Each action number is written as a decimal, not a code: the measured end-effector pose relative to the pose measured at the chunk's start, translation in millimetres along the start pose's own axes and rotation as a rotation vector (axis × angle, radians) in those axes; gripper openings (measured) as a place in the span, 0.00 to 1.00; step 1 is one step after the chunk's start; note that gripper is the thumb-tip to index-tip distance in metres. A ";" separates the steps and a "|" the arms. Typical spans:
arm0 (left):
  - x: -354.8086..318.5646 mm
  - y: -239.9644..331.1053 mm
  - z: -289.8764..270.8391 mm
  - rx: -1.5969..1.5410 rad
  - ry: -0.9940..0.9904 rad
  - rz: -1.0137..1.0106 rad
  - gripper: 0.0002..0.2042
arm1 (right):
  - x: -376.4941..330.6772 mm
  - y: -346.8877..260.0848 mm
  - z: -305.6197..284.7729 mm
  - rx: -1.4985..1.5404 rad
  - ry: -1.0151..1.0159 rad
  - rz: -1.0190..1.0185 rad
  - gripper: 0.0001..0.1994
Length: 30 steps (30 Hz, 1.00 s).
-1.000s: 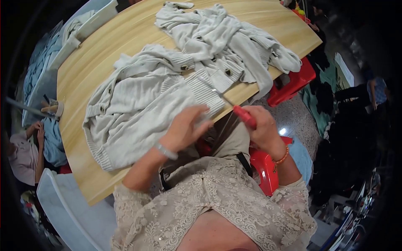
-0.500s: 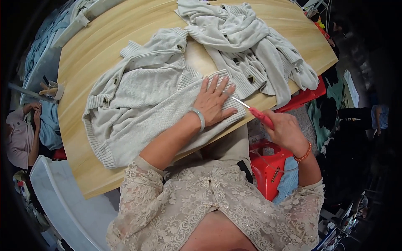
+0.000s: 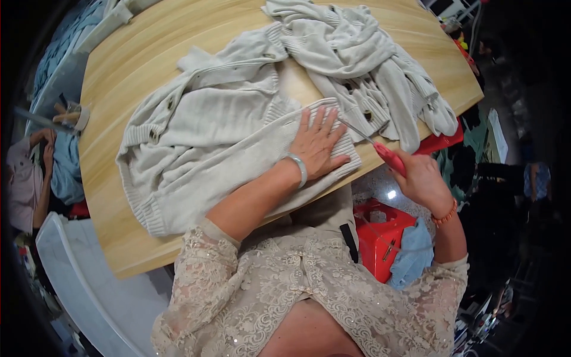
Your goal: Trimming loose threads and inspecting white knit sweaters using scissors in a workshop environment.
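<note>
A pale knitted cardigan (image 3: pixel 202 137) is spread over the left and near part of a wood-grained table (image 3: pixel 104 202), its ribbed end (image 3: pixel 350 153) laid by the table's near edge, apparently to be reached without stretching. By the left hand (image 3: pixel 315 146) the ribbed end is pressed flat against the tabletop, fingers slightly fanned and thumb held wide, the palm likely used as a weight to keep the knit from sliding. Just past the table's near edge, to the right, a red-handled tool (image 3: pixel 389 159) is gripped in the right hand (image 3: pixel 422 181), fingers closed around the handle. Its slim metal shaft (image 3: pixel 360 132) is angled in over the tabletop, seemingly so that the tip can be steered close to the pinned knit; whether the fabric is touched by it cannot be told. On the table's far right part a second pale garment (image 3: pixel 342 44) is heaped, perhaps set aside to give the first one room. At the table's left rim, wood-handled implements (image 3: pixel 62 110) are stood in a small holder (image 3: pixel 82 119), probably within reach yet out of the way. Below the table's near right edge, a blue cloth (image 3: pixel 410 256) is draped on a red stool (image 3: pixel 372 253)
</note>
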<state>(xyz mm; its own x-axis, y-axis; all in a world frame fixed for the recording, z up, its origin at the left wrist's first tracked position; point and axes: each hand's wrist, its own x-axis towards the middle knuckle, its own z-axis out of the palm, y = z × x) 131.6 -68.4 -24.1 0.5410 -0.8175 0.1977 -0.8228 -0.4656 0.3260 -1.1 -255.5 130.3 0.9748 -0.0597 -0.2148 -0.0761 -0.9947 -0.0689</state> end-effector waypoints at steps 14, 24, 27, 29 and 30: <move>13.5 -3.1 21.3 -0.064 -0.031 0.028 0.41 | 49.1 -125.5 23.8 0.275 -0.012 -0.646 0.14; -84.7 -21.2 -58.6 -0.160 0.101 -0.020 0.28 | 15.7 -71.8 14.5 0.462 0.137 -0.479 0.19; -160.0 -39.9 -103.9 0.128 0.127 -0.297 0.31 | 14.4 -67.0 11.7 0.397 0.120 -0.423 0.16; -210.5 -55.8 -99.3 0.326 0.132 -0.566 0.33 | 19.4 -73.2 14.3 0.336 0.009 -0.395 0.15; -231.6 -63.4 -97.2 0.297 0.161 -0.593 0.35 | 21.5 -78.1 13.9 0.271 -0.102 -0.375 0.14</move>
<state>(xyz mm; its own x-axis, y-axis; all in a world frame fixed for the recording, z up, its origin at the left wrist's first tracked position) 75.4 183.4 -0.7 0.9156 -0.3453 0.2061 -0.3795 -0.9115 0.1588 22.9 -177.9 117.6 0.9209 0.3218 -0.2199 0.2125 -0.8875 -0.4088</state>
